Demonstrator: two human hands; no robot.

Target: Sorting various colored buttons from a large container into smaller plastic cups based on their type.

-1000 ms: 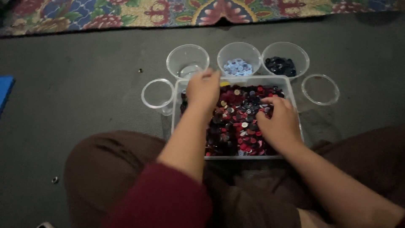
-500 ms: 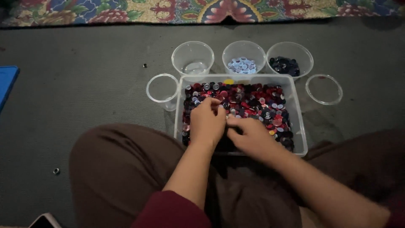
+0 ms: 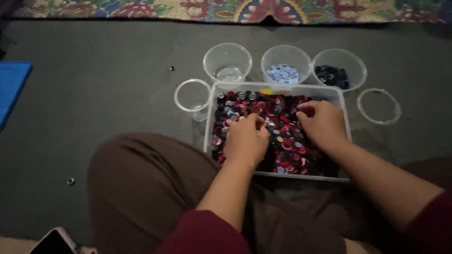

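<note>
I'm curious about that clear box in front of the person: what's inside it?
The clear box holds a heap of small buttons, mostly red and dark. The left hand and right hand rest on the heap, hiding the buttons beneath.

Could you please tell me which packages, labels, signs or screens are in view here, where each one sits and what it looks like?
Phone: bottom left corner by the knee, dark screen with a pale edge, only partly in frame.
Blue flat thing: left edge on the grey floor; cannot tell whether it is a package.
No labels or signs show on the clear tub of buttons or the clear cups.
</note>
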